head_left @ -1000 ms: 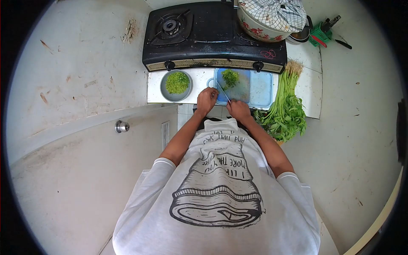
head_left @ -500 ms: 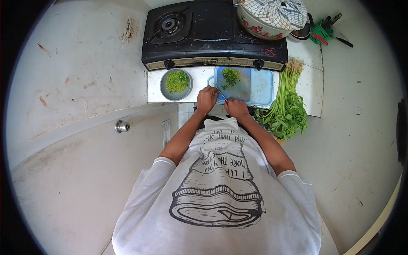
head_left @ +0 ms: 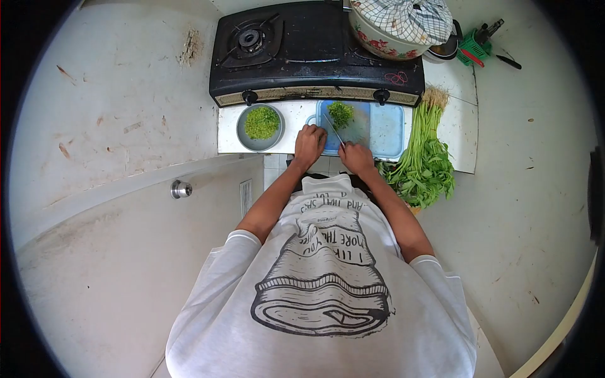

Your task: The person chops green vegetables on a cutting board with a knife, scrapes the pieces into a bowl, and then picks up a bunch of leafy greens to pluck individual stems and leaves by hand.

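A knife (head_left: 334,131) is gripped in my right hand (head_left: 357,157) at the front edge of the blue cutting board (head_left: 387,133). Its blade slants up and left over the board, the tip close to a small heap of chopped greens (head_left: 341,115). My left hand (head_left: 309,145) rests at the board's left front corner, left of the blade. Its fingers are curled together, and whatever they may hold is hidden. To the left, a grey bowl (head_left: 240,136) contains finely chopped light-green pieces (head_left: 261,123).
Right of the board lies a bunch of long-stemmed leafy greens (head_left: 425,148), overhanging the counter's front edge. Behind is a black two-burner stove (head_left: 309,57) bearing a cloth-covered floral pot (head_left: 391,47). A green basket (head_left: 471,47) with utensils stands at the back right.
My right hand has shifted slightly right, and the knife blade now points further up the board, near the chopped heap. My left hand has barely moved.
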The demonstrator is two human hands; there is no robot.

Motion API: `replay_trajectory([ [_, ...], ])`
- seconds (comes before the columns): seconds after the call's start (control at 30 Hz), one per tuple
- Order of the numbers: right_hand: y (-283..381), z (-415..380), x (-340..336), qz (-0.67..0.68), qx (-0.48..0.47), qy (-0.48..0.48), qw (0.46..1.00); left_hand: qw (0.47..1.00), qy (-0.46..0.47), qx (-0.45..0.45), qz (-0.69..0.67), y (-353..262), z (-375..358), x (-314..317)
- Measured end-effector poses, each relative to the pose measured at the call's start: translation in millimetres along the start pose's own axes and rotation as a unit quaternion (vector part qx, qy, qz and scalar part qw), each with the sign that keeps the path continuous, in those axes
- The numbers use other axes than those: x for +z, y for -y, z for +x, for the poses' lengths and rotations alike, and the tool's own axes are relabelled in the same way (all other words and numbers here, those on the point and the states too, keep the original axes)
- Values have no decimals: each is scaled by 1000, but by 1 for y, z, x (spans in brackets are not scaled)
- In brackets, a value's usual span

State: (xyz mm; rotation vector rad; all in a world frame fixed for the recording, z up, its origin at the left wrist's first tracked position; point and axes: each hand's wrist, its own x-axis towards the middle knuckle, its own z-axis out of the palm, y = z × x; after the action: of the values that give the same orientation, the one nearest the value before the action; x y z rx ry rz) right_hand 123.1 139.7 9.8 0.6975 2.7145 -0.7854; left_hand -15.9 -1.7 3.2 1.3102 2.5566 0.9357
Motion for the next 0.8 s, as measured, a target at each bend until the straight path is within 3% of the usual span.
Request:
replay_trajectory([
  [0.37,-4,-8,10,4,-36,-6,999,996,-36,-77,-42,-4,4,10],
  [0.47,7,-12,-6,-16,-32,33,999,995,-48,-75,-45,-4,3,12],
  [0.8,9,-2,3,-1,-31,13,999,999,-26,-29,-34,1,2,7],
])
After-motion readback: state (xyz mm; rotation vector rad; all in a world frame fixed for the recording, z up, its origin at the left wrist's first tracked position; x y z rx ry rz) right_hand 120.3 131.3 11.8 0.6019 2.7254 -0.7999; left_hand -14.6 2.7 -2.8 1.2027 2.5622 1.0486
